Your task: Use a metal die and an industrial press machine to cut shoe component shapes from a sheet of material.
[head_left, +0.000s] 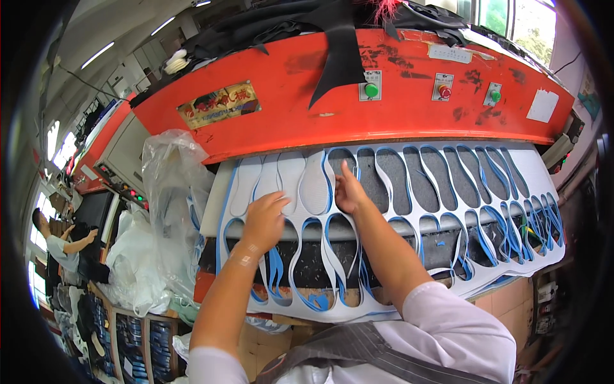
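Note:
A layered white sheet with blue edges [409, 221] lies across the press bed, cut through in rows of insole-shaped openings. Several white insoles [314, 184] still sit within its upper left part. My left hand [263, 221] is over these insoles, slightly blurred, fingers apart and pointing right; I see nothing in it. At the right side of the last filled outline, my right hand [349, 192] has its thumb raised away from its fingers. Those fingers are beside the narrow strip between two outlines, and whether they touch it is unclear.
The red press beam [288, 121] spans behind the sheet, with a green button [371, 89] and a red button [444, 91]. Black material [339, 54] hangs over it. Clear plastic bags [169, 211] crowd the left. Another person [61, 246] works farther left.

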`<state>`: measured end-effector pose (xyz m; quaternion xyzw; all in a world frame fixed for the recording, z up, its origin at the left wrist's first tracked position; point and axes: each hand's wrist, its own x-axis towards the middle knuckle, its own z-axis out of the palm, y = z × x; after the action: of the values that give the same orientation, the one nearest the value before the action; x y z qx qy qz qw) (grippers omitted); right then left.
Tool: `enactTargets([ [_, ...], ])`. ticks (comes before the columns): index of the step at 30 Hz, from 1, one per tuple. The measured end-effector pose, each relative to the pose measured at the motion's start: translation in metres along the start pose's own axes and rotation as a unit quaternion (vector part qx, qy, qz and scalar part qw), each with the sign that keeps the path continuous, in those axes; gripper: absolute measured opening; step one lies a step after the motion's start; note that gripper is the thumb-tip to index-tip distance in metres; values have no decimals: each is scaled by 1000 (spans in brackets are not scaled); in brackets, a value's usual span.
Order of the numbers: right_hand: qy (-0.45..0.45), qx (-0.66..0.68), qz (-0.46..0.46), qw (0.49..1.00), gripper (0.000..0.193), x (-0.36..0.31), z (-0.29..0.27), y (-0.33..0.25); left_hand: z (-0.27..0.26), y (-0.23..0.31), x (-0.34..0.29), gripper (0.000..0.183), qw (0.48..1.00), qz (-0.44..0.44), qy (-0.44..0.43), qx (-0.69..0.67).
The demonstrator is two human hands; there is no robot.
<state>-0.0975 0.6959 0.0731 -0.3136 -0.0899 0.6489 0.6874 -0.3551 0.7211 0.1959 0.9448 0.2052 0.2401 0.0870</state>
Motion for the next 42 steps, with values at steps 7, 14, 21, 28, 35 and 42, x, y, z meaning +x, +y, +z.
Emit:
enactTargets([
  [7, -102, 84, -28, 991, 69, -27, 16, 10, 68, -22, 94, 36, 951, 140, -228, 152],
  [14, 191, -390, -413, 801, 44, 8, 29, 15, 39, -55, 61, 7, 954, 221, -110, 170],
  [21, 301, -504, -60, 807, 49, 71, 110, 30, -59, -105, 25, 25, 957, -180, 49, -221],
  [28, 191, -295, 10, 936, 27, 112, 108, 56, -34, -181, 46, 32, 577, -289, 30, -763],
  [35, 13, -42, -129, 991, 45, 94, 54, 93, 70, -178, 91, 30, 535, -340, 29, -773],
  [42, -39, -44, -137, 989, 69, 68, 45, 90, 81, -156, 91, 38, 614, -304, 23, -728],
])
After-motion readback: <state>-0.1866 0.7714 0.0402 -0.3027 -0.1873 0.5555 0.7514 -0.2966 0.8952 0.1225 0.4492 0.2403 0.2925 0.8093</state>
